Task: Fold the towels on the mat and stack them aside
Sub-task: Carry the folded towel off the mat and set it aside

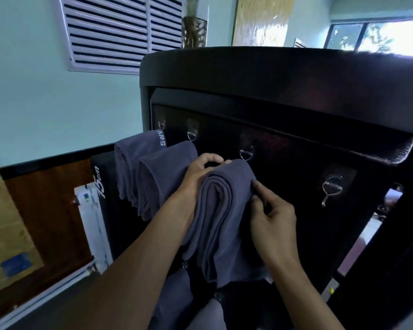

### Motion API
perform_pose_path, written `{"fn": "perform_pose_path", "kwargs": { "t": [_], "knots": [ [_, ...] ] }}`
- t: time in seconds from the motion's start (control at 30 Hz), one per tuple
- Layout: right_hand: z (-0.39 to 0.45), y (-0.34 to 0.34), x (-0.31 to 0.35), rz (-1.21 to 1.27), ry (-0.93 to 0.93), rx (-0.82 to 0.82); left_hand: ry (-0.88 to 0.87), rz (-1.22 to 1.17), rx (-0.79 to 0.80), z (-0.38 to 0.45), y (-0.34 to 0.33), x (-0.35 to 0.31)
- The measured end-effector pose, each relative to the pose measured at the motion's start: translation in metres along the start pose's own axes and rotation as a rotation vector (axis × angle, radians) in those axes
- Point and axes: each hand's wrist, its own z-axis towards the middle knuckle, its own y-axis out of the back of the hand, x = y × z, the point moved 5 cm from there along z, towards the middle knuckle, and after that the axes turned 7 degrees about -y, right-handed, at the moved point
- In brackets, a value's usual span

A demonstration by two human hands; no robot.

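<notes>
Item: folded grey towel (221, 217), centre of frame, hanging in layered folds against a dark panel (296, 139) fitted with metal hooks (332, 186).

Left hand (198, 177): fingers curled over the towel's top fold, gripping it.

Right hand (270, 215): thumb and forefinger pinching the towel's right edge.

Adjacent: two more folded grey towels (153, 172), hanging just left of centre, the nearer one touching the left wrist.

Risk: the layers look loosely held; if either hand lets go early, the folds would likely slide open or the towel drop. The left forearm could also drag the neighbouring towel off.
</notes>
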Motion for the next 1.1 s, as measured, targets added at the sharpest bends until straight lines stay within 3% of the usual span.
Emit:
{"fn": "perform_pose_path", "kwargs": {
  "t": [0.23,0.3,0.37,0.47,0.6,0.77,0.93,1.1],
  "knots": [
    [-0.003,-0.007,0.01,0.021,-0.038,0.047,0.091,-0.119,0.055,-0.003,0.006,0.002],
    [-0.002,-0.011,0.008,-0.062,-0.033,0.04,0.078,0.017,0.142,-0.001,0.014,-0.012],
    [-0.004,-0.015,0.008,-0.167,0.002,-0.018,-0.011,0.295,0.34,-0.004,0.012,-0.03],
    [-0.011,-0.019,0.017,-0.449,0.238,-0.167,-0.048,0.549,0.47,-0.007,0.005,-0.036],
    [-0.007,-0.025,0.012,-0.209,0.116,0.031,0.01,0.386,0.427,-0.011,0.004,-0.027],
    [-0.007,-0.032,0.004,-0.013,0.005,0.075,0.043,0.285,0.42,-0.012,0.002,-0.02],
    [-0.003,-0.026,0.003,0.039,-0.027,0.126,0.054,0.429,0.423,-0.009,0.007,-0.027],
    [-0.001,-0.004,0.012,-0.115,0.026,0.12,-0.147,0.686,0.313,-0.02,0.013,-0.043]
  ]
}}
